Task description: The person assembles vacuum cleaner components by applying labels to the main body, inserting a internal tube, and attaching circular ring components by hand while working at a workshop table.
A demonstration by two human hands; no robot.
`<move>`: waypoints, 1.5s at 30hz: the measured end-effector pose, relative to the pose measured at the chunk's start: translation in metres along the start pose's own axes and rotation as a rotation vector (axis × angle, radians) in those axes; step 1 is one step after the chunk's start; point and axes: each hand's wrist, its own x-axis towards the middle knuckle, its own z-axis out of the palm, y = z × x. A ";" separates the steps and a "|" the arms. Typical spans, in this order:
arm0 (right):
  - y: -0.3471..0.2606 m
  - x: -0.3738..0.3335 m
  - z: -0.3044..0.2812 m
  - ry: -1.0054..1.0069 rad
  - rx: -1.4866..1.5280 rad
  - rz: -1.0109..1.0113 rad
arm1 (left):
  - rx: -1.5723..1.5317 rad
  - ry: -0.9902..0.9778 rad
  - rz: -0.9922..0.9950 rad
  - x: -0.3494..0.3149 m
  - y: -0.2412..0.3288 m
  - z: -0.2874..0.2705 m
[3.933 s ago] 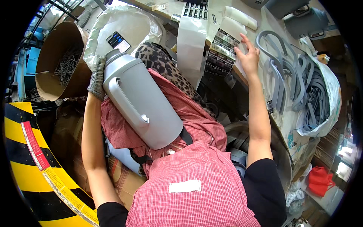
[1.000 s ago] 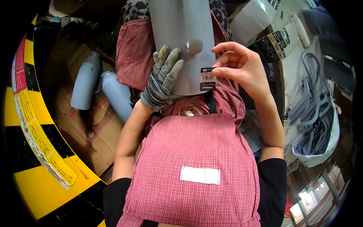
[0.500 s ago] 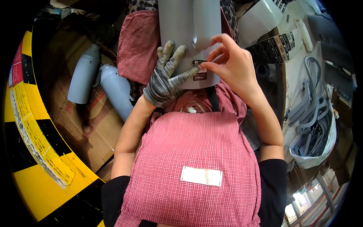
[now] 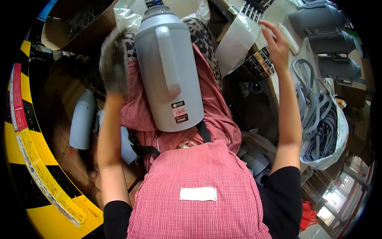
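Both hands are well apart from each other: the gloved left hand (image 4: pixel 114 63), blurred, is raised just beside a large grey jug (image 4: pixel 149 71), and the bare right hand (image 4: pixel 278 47) is stretched out toward the worktop; whether either grips anything cannot be told. At far left curves a barrier (image 4: pixel 43 175) in yellow and black stripes. Next come a cardboard box (image 4: pixel 51 30) with thin metal pieces inside and, below it, a blue-grey bottle (image 4: pixel 82 121); a second bottle (image 4: pixel 126 147) is partly hidden by the left forearm. In the middle, the jug lies across the person's lap, mouth pointing away from the body and handle (image 4: pixel 165 55) facing up, with a small black and pink label (image 4: pixel 180 111) on its side near the base. Under it is a red checked apron (image 4: pixel 199 169). To its right a white sheet (image 4: pixel 236 42) hangs beside a dark label strip (image 4: pixel 258 63), near the right hand, whose fingertips are close to rows of small dark stickers (image 4: pixel 251 12). Farther right are a white roll (image 4: pixel 289 38), grey curved strips (image 4: pixel 304 83), a white bag (image 4: pixel 341 127) of more strips, and several grey jugs (image 4: pixel 314 20).
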 end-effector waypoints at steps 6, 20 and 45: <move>0.086 0.105 0.053 -0.011 -0.025 0.023 | 1.071 -0.392 0.573 0.115 -0.155 -0.071; 0.133 0.138 0.065 -0.007 -0.255 0.280 | 0.386 -0.267 -0.024 0.085 -0.004 -0.022; 0.064 0.089 0.067 0.216 -0.243 -0.217 | 0.324 0.100 0.053 0.086 -0.027 0.043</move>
